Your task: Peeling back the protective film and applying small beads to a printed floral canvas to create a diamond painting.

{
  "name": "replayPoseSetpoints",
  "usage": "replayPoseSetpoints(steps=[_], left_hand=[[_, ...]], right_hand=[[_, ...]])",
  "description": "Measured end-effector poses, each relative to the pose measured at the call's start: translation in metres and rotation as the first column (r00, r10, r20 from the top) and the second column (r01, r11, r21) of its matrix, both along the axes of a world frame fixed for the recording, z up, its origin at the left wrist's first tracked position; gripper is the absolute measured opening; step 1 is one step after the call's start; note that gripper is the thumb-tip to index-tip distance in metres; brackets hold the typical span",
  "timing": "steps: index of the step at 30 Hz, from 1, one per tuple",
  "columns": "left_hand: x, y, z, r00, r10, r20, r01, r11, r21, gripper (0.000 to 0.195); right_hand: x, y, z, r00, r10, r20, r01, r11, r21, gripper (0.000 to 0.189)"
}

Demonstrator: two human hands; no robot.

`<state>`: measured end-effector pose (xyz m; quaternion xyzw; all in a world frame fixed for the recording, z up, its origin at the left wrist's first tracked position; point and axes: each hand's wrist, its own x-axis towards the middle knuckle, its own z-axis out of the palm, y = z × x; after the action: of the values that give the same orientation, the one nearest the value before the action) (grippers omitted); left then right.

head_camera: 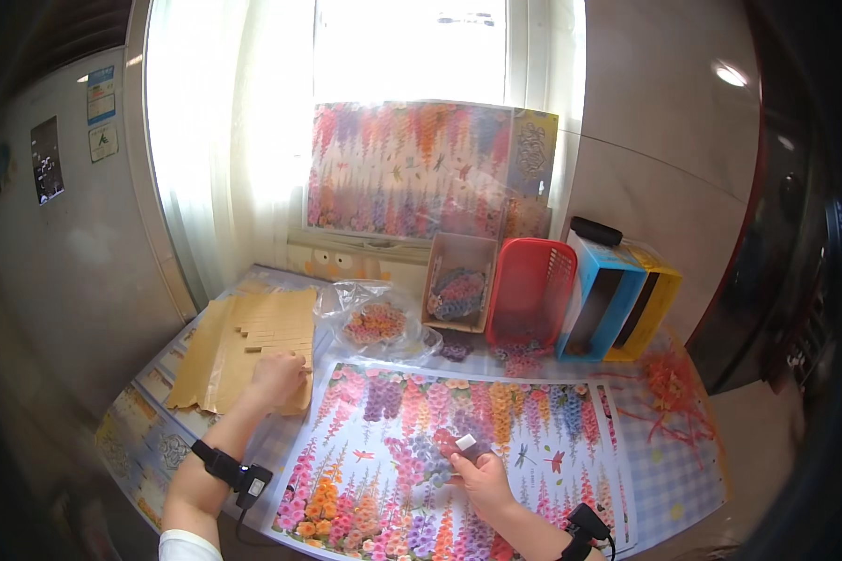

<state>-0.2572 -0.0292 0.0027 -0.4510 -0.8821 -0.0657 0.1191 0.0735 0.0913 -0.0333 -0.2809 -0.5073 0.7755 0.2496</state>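
My left hand (281,379), its fingers curled, rests on the right part of a sheet of brown backing paper (214,343) with rows of narrow strips; whether it holds a strip is hidden. My right hand (480,480) pinches a flower cutout (435,449) between thumb and fingers, above a printed flower sheet (386,484). A small white square (466,442) sits on the cutout near my thumb. The printed sheet shows hanging and upright flower spikes and dragonflies, and more sheets lie beneath it.
Behind the sheets are a clear plastic bag of cutouts (375,322), a cardboard box (459,280), a red plastic basket (531,287), a blue box (600,301) and a yellow box (649,315). Red shredded strips (673,386) lie at the right. A flower print (407,168) leans against the window.
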Motion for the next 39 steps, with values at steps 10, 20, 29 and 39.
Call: replayPoseSetpoints(steps=[10,20,29,39], left_hand=[[-0.055,-0.039,0.007,0.997,0.077,-0.002,-0.077,0.997,-0.026,0.012],[-0.064,-0.052,-0.026,0.994,-0.035,-0.101,0.050,0.988,0.145,0.014],[-0.078,-0.052,-0.042,0.989,-0.074,0.125,0.003,0.871,0.491,0.009],[-0.100,-0.071,-0.040,0.735,-0.224,0.639,-0.502,0.453,0.737,0.007]], right_hand=[[-0.001,0.000,0.000,0.998,-0.024,0.055,0.025,1.000,-0.012,0.016],[-0.002,-0.002,0.002,0.999,-0.022,0.028,0.023,1.000,-0.018,0.017],[0.001,0.002,-0.001,0.999,-0.007,0.036,0.008,1.000,-0.017,0.018],[-0.003,-0.002,0.009,1.000,0.008,0.015,-0.007,0.998,-0.068,0.018]])
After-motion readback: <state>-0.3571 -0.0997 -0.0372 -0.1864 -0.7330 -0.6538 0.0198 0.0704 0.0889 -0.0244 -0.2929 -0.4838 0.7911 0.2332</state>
